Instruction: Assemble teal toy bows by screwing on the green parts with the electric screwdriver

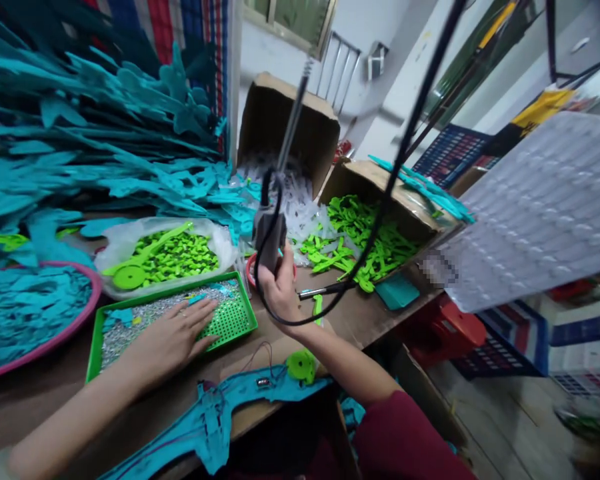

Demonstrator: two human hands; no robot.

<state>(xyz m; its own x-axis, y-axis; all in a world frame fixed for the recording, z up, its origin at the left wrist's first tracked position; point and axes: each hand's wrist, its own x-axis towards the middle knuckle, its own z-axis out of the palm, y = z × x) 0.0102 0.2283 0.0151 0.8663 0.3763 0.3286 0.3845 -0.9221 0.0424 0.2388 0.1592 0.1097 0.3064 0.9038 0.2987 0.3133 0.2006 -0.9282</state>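
My left hand [173,330] lies palm down over the green tray [253,319], fingers stretched out on a layer of small silvery screws [153,320]. Bits of blue and yellow plastic are mixed among them. My right hand [280,293] is wrapped round a grey electric screwdriver [270,237], which hangs upright from a spring and has a black cable looping below; its tip is hidden. Along the table's near edge lies a blue plastic toy shell half [215,420], with thin wires, a small metal part and a green disc [301,367] on it.
A pink basin [93,300] of small blue parts stands at left, beside a plastic bag [113,243] of green parts. Blue shells [130,160] are piled behind. Cardboard boxes [290,100] spill clear and green pieces [365,240]. A red stool [450,333] stands at right.
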